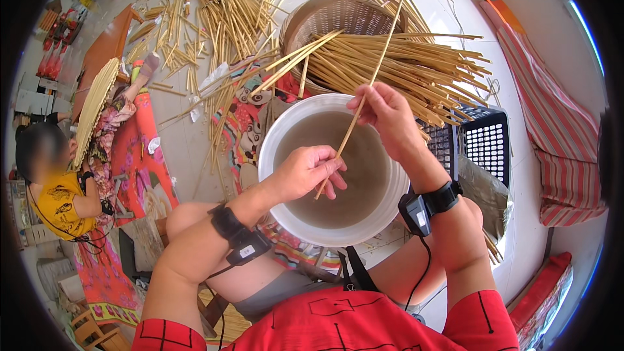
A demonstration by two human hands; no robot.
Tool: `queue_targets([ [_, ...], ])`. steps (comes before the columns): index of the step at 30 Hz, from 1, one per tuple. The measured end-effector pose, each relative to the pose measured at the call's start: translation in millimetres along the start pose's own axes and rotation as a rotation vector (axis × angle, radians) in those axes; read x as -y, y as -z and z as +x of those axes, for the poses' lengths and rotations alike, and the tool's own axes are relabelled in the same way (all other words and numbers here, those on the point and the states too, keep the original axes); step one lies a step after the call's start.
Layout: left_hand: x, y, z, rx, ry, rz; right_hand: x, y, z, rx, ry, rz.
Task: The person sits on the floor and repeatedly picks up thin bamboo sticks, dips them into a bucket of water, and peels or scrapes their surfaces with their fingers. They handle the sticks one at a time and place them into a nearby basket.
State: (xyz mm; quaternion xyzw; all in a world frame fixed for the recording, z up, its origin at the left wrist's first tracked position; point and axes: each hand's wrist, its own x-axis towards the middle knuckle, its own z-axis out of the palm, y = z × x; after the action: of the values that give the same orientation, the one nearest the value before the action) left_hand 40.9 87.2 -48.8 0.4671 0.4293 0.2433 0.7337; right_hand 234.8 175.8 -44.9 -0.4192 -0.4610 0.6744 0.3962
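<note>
The thin stick (351,125) is held aslant over the white bucket (267,156), its long axis pointed far-right to near-left; it is pinched mid-length by the right hand (390,117), nearer its lower end by the left hand (311,172).

Directions taken from the white bucket (268,149). Bucket floor: unseen from where I stand, masked by cloudy water (370,192). The left hand (302,172) covers part of the thin stick (351,126); whether the lower tip meets the water, undetermined. Twelve o'clock: woven basket (298,29), near rim partly hidden under the stick bundle (403,65). Between two and three: black crate (487,146), partly covered. Nine: co-worker (62,201), face blurred. Six: red shirt (325,325), cut off by the view's lower edge.
</note>
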Motion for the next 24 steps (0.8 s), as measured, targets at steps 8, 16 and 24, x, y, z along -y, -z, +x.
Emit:
queue_targets([
  [8,10,4,8,-0.115,-0.027,-0.007,-14,-20,-16,0.182,-0.115,-0.086],
  [16,10,4,9,-0.185,-0.027,0.071,-12,-22,-16,0.201,-0.126,-0.142],
  [24,15,1,11,-0.201,-0.015,0.077,-6,-20,-16,0.175,-0.211,-0.177],
])
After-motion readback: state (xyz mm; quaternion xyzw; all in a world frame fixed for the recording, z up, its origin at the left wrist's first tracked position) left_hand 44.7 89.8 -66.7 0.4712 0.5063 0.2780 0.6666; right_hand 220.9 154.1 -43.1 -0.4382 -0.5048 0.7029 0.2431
